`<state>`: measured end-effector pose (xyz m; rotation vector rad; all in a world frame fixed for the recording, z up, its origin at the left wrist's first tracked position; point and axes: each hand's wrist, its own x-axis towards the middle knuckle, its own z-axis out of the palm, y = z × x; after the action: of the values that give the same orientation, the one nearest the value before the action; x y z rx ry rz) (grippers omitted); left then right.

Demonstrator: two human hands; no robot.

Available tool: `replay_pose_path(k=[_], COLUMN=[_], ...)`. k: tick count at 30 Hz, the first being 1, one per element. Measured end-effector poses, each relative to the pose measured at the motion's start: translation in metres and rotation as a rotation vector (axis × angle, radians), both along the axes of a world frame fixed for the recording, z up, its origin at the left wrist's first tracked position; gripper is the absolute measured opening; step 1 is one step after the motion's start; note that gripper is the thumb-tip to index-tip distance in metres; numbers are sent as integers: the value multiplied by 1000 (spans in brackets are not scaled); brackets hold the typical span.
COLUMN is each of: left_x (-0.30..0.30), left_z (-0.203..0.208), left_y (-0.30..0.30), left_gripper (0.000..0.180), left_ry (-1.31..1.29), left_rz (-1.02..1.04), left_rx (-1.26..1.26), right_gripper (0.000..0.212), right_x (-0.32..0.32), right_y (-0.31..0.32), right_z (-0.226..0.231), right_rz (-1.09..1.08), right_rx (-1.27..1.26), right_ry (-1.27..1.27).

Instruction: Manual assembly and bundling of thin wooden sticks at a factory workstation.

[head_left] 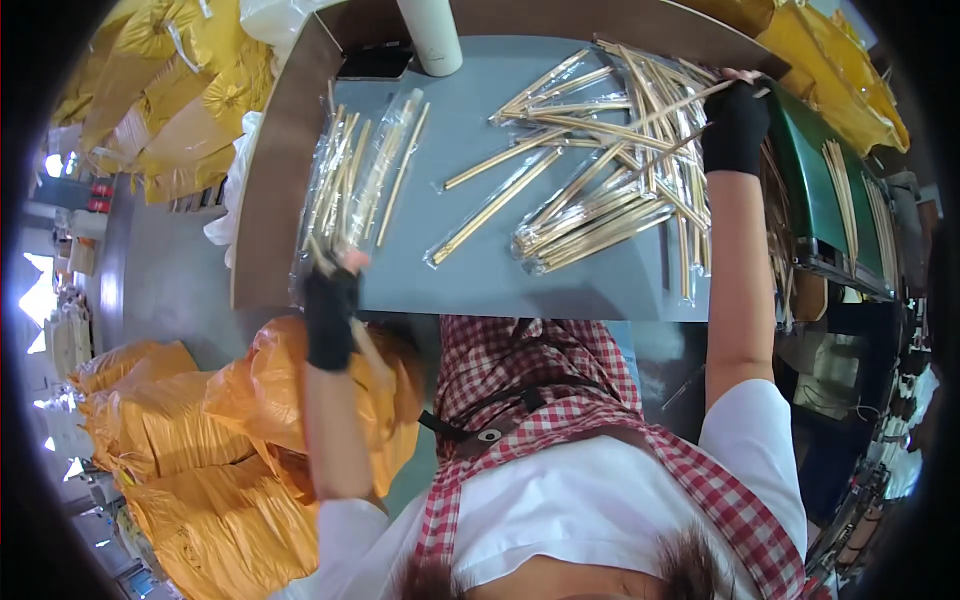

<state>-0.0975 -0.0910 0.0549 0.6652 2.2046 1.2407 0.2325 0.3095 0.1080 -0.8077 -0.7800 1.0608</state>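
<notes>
Your left hand (332, 300), in a black fingerless glove, pinches the near end of the clear-wrapped bundle of wooden chopsticks (350, 185), which lies on the grey tabletop (480, 270) at ten o'clock. Your right hand (735, 125), likewise gloved, rests on the loose heap of wrapped wooden chopstick pairs (610, 170) at two o'clock; whether its grip is spread or pressed together cannot be told. A white cylindrical bottle (432, 38) stands at twelve o'clock. Orange plastic sacks (200, 440) lie at eight o'clock.

Packing workshop, wrapped chopsticks (590, 190) heaped on grey worktable (480, 270), stuffed orange sacks (190, 440) around
</notes>
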Motion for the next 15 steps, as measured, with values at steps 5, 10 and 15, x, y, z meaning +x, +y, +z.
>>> replay_pose_path(k=[5, 10, 15], left_x=[-94, 36, 160], left_z=[33, 47, 22], left_y=[57, 110, 132], left_gripper=[95, 50, 24], left_ry=[819, 868, -457], left_rz=[-99, -335, -575], left_rx=[-344, 254, 340], right_gripper=[38, 34, 34], right_x=[-51, -54, -59], right_y=[-99, -134, -149], right_z=[3, -10, -7], right_rz=[297, 582, 820], right_rx=[-229, -265, -279], right_ry=[-605, -132, -107])
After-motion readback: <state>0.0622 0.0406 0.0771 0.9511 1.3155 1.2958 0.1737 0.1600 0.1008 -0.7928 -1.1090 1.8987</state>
